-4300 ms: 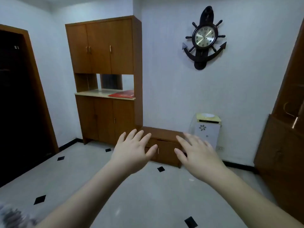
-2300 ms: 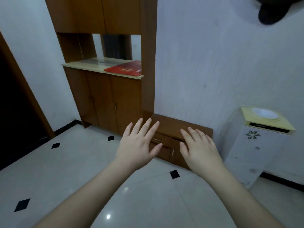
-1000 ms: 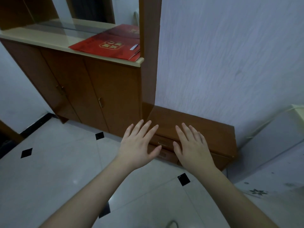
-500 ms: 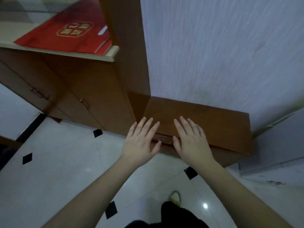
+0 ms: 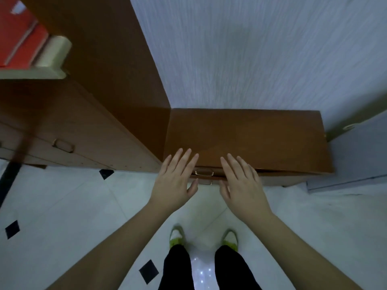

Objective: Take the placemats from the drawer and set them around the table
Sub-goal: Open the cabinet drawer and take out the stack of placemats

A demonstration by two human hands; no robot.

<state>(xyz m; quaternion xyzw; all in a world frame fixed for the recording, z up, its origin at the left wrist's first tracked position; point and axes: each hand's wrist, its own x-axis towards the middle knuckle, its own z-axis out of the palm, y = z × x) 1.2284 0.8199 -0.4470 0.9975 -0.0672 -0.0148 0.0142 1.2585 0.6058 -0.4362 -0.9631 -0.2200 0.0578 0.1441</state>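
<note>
**Inspector:** Your drawer (image 5: pixel 247 176) is shut. Its front shows only as a thin edge under the low cabinet (image 5: pixel 247 139), with the upper handle (image 5: pixel 204 172) just beyond the gap between your fingertips and a second handle (image 5: pixel 206 182) just below it. No placemats are in view; I judge they lie inside, though nothing confirms it.

**Operator:** And my hands?

**Inspector:** Your left hand (image 5: pixel 174 182) and right hand (image 5: pixel 244 185) are spread flat, fingers straight and relaxed, grasping nothing. Whether the fingertips touch the cabinet top or hover over it, I cannot tell.

**Operator:** Progress?

**Inspector:** Barely begun, in my judgement. You stand at the cabinet; opening the drawer, lifting the mats out and laying them round the table all remain.

**Operator:** Anything obscured?

**Inspector:** The table is out of frame. Left of your fingers the tall cupboard (image 5: pixel 90 97) is blurred, and the red items (image 5: pixel 18 38) on its shelf are cut off. The pale unit (image 5: pixel 360 147) to their right is only partly visible.
</note>
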